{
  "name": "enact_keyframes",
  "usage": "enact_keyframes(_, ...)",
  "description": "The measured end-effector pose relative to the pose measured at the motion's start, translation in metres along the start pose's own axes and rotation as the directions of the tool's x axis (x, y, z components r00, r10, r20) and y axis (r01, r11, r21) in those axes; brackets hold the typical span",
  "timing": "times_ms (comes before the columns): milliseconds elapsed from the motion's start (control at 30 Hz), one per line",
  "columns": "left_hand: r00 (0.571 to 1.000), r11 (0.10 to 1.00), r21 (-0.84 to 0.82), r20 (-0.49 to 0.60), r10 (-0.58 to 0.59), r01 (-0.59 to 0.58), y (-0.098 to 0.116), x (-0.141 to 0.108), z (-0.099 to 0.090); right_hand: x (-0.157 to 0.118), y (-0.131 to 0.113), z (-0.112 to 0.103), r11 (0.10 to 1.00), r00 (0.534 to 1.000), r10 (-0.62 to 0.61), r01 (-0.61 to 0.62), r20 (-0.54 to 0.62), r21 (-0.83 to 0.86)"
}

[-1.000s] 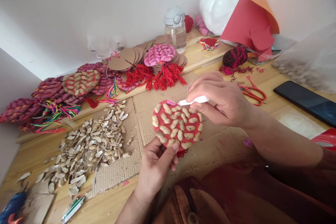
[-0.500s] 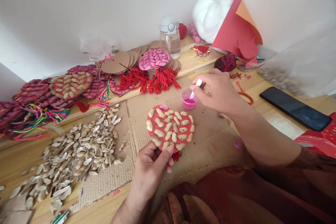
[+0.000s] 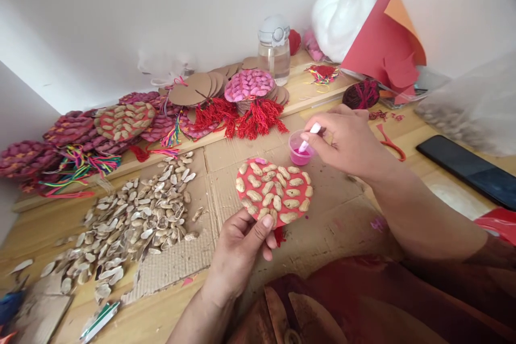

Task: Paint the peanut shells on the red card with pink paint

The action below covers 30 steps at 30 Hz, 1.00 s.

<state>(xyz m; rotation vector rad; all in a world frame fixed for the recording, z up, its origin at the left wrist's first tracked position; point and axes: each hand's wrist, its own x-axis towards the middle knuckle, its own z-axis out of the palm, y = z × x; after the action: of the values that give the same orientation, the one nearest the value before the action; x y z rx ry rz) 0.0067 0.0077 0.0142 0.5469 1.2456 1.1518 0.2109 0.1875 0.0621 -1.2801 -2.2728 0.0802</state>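
A red disc with peanut shells on it (image 3: 285,191) is held tilted by its lower edge in my left hand (image 3: 246,236), thumb on top and fingers underneath. One shell at its far edge is pink; the others are plain tan. A bit of red tassel (image 3: 279,236) shows below the disc. My right hand (image 3: 346,142) pinches a white stick-like tool (image 3: 311,137), whose lower end dips into a small clear cup of pink paint (image 3: 300,155). The tool's tip is hidden in the paint. The cup stands just beyond the disc on cardboard.
Loose peanut shells (image 3: 141,212) spread over the cardboard (image 3: 177,269) at left. Finished-looking discs with tassels (image 3: 124,121), blank cardboard circles (image 3: 191,89) and a water bottle (image 3: 274,51) line the back. At right lie a phone (image 3: 471,166) and orange-handled scissors (image 3: 391,145).
The view has shifted, so most things appear farther right. My right hand still holds the tool in the cup, and my left hand keeps its grip on the disc.
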Motion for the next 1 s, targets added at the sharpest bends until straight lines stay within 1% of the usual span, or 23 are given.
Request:
enact_keyframes(100,1.0,1.0,-0.012,0.025,-0.003,0.003,-0.002,0.002,-0.003,-0.001,0.001,-0.002,1.0,0.996,-0.021,0.022,-0.088,0.004)
enact_keyframes(200,0.995,1.0,-0.02,0.097,-0.003,0.004,-0.005,0.005,-0.007,-0.003,-0.001,-0.005,0.996,0.979,-0.056,0.068,-0.194,0.053)
enact_keyframes(267,0.99,1.0,-0.023,0.141,0.001,0.003,-0.007,0.006,-0.009,-0.005,-0.006,-0.008,0.975,0.953,-0.097,0.149,-0.286,0.165)
enact_keyframes(333,0.987,1.0,-0.028,0.16,0.008,-0.004,-0.008,0.007,-0.01,-0.009,-0.014,-0.008,0.925,0.927,-0.18,0.274,-0.329,0.264)
enact_keyframes(400,0.986,0.999,-0.035,0.164,0.014,-0.008,-0.009,0.008,-0.009,-0.012,-0.022,-0.005,0.874,0.898,-0.297,0.392,-0.323,0.286)
enact_keyframes(500,0.987,0.999,-0.046,0.161,0.004,0.004,-0.008,0.008,-0.007,-0.015,-0.029,0.002,0.835,0.869,-0.417,0.482,-0.267,0.264)
enact_keyframes(667,0.983,0.997,-0.069,0.183,-0.007,0.02,-0.007,0.008,-0.006,-0.016,-0.029,0.012,0.81,0.843,-0.485,0.533,-0.231,0.246)
enact_keyframes(867,0.981,0.994,-0.104,0.195,-0.02,0.041,-0.008,0.008,-0.006,-0.016,-0.029,0.016,0.781,0.803,-0.549,0.592,-0.233,0.198)
enact_keyframes(1000,0.984,0.993,-0.111,0.177,-0.026,0.046,-0.007,0.009,-0.005,-0.016,-0.03,0.014,0.782,0.8,-0.563,0.597,-0.207,0.179)
